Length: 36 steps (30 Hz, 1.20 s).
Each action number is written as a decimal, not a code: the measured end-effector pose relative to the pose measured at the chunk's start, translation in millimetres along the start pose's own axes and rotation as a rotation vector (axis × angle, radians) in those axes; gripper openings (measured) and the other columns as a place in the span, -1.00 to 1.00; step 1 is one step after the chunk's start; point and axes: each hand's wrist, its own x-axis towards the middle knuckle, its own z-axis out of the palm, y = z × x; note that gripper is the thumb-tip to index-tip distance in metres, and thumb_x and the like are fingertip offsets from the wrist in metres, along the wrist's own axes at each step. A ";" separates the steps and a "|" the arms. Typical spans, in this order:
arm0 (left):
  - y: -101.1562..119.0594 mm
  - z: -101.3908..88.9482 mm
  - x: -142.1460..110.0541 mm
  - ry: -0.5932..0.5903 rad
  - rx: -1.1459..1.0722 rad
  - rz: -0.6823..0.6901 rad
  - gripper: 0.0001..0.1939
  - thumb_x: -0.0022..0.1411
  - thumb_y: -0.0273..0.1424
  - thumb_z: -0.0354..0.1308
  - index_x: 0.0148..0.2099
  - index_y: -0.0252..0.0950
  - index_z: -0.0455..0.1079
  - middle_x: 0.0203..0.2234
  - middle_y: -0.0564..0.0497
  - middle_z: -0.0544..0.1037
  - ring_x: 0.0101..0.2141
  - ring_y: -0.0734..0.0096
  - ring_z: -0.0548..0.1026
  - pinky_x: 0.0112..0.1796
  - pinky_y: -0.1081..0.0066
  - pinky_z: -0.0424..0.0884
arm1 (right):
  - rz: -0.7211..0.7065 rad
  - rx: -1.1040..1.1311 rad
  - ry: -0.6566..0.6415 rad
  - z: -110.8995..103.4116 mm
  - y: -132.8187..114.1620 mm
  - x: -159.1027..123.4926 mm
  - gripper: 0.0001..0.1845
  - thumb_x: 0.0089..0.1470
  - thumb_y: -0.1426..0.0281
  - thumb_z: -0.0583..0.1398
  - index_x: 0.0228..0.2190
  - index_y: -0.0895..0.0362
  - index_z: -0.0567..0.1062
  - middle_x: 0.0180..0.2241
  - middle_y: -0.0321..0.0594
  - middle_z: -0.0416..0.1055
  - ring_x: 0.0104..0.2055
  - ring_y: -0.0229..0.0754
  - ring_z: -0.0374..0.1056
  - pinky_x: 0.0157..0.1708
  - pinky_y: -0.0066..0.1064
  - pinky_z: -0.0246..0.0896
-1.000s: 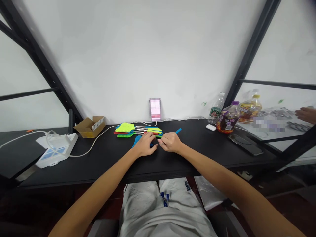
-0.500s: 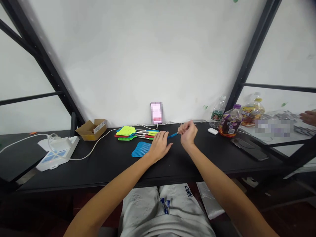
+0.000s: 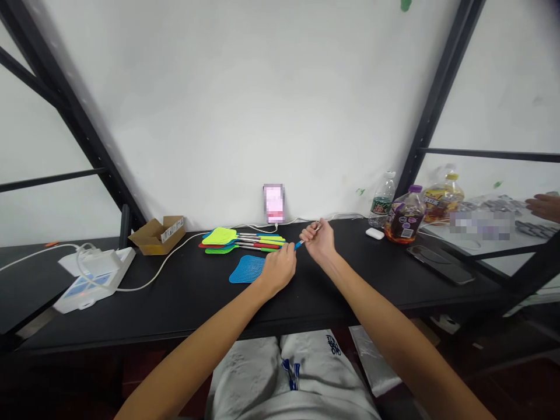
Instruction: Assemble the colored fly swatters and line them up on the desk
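Observation:
My left hand is closed around a blue handle, part of which shows past its fingers. From the handle a thin metal rod runs up to my right hand, whose fingers are shut on it. Left of my left hand, a blue mesh fly swatter head lies on the black table; whether it joins the held handle is hidden by the hand. Just behind lies a stack of fly swatters with yellow, red, green and blue parts and metal shafts, heads to the left.
A phone leans on the wall, plugged into a white cable. An open cardboard box and white power strip are at left. Bottles, a white case and a dark phone sit right. Another person's hand shows far right.
My right hand has moved left and slightly down, closer to my left hand. My left hand has curled more tightly around the blue handle. The view has shifted slightly.

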 end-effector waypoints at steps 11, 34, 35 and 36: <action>9.1 -7.2 -0.2 -0.126 -0.151 -0.123 -0.68 0.49 -0.26 -0.20 -0.10 -0.29 0.32 -0.40 -0.12 0.58 -0.40 0.17 0.57 -0.39 0.36 0.27 | 0.135 0.107 -0.063 5.4 8.4 -12.1 -0.47 0.30 0.26 -0.01 -0.62 0.08 -0.16 -0.72 -0.48 -0.32 -0.67 -0.34 -0.43 -0.73 -0.44 -0.39; -11.0 0.3 -4.3 0.036 -0.556 -0.218 -0.71 0.42 -0.17 -0.06 -0.21 -0.22 0.36 -0.51 0.09 0.45 -0.43 0.36 0.42 -0.34 0.41 0.21 | 0.140 -0.196 -0.218 -10.2 -1.3 4.5 -0.94 -0.09 0.44 0.09 -0.55 0.11 0.27 -0.63 -0.38 0.03 -0.63 -0.34 -0.03 -0.63 -0.48 -0.04; -10.6 0.5 -4.4 0.028 -0.574 -0.220 -0.72 0.38 -0.14 0.01 -0.22 -0.22 0.37 -0.53 0.10 0.44 -0.44 0.36 0.42 -0.35 0.41 0.22 | 0.144 -0.222 -0.232 -9.3 3.9 3.2 -0.97 -0.11 0.46 0.10 -0.54 0.12 0.30 -0.63 -0.38 0.05 -0.63 -0.34 -0.01 -0.61 -0.47 -0.03; -10.4 0.8 -4.4 0.012 -0.587 -0.217 -0.73 0.33 -0.12 0.07 -0.23 -0.23 0.37 -0.55 0.11 0.42 -0.45 0.37 0.40 -0.36 0.42 0.21 | 0.144 -0.250 -0.247 -8.5 8.5 2.0 -0.99 -0.13 0.46 0.11 -0.53 0.13 0.32 -0.62 -0.38 0.07 -0.62 -0.34 0.01 -0.60 -0.47 -0.01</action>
